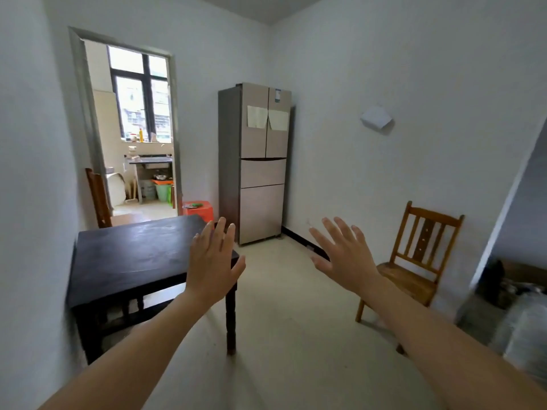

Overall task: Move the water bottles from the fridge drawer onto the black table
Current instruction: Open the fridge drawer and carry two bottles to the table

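The left forearm [142,335] and right forearm [429,327] are seen bare, uncovered from the lower edge of the view to the wrists. The left hand [211,261] and right hand [344,255] are likewise bare, all five fingers being shown on each.

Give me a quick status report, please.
Left hand, right hand open, empty. Fridge drawers shut; bottles unseen. Black table left, wooden chair right of path.

Nothing legible here tbh. The fridge [260,173] has a small blue-and-white sticker [277,94] at the top of its right door [278,143], but it's way too tiny to read. The 2 pale sheets [257,116] stuck on the fridge look blank, same for the paper [376,117] on the wall [414,69].
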`<act>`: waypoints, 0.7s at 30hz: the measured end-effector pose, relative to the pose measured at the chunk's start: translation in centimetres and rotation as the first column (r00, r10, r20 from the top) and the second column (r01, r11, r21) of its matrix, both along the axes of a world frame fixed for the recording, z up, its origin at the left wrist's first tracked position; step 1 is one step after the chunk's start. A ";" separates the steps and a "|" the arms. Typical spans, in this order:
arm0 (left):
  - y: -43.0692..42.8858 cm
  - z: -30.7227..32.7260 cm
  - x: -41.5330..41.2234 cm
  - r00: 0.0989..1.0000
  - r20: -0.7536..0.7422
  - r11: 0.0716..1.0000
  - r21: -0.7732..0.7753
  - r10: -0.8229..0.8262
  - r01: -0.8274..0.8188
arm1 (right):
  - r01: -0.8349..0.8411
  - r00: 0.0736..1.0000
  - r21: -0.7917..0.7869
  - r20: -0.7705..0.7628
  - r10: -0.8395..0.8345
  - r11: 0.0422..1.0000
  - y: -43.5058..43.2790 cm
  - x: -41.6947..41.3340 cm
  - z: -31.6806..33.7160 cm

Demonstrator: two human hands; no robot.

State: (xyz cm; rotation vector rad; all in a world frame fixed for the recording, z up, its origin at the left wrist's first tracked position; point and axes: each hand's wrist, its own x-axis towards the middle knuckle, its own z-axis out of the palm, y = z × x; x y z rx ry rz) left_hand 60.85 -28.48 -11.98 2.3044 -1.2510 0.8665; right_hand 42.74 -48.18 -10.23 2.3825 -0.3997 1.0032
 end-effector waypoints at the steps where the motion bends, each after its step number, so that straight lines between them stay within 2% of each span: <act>1: -1.4 -0.4 0.5 1.000 0.000 1.000 0.000 -0.015 0.015 | 0.012 1.000 0.003 -0.003 -0.012 1.000 -1.3 0.2 -0.5; 7: -11.2 -2.5 4.3 0.996 0.030 0.997 -0.003 -0.081 0.081 | 0.044 0.999 -0.023 -0.027 -0.044 0.999 -11.4 2.6 -2.5; 17: -23.9 -5.5 11.7 0.992 0.062 0.988 0.115 -0.112 0.105 | 0.036 0.996 0.114 -0.084 -0.027 0.993 -25.1 8.4 -5.4; 21: -28.4 -8.2 14.6 0.995 0.003 0.987 0.126 -0.099 0.098 | 0.017 0.989 0.148 -0.147 0.005 0.989 -29.4 11.0 -8.6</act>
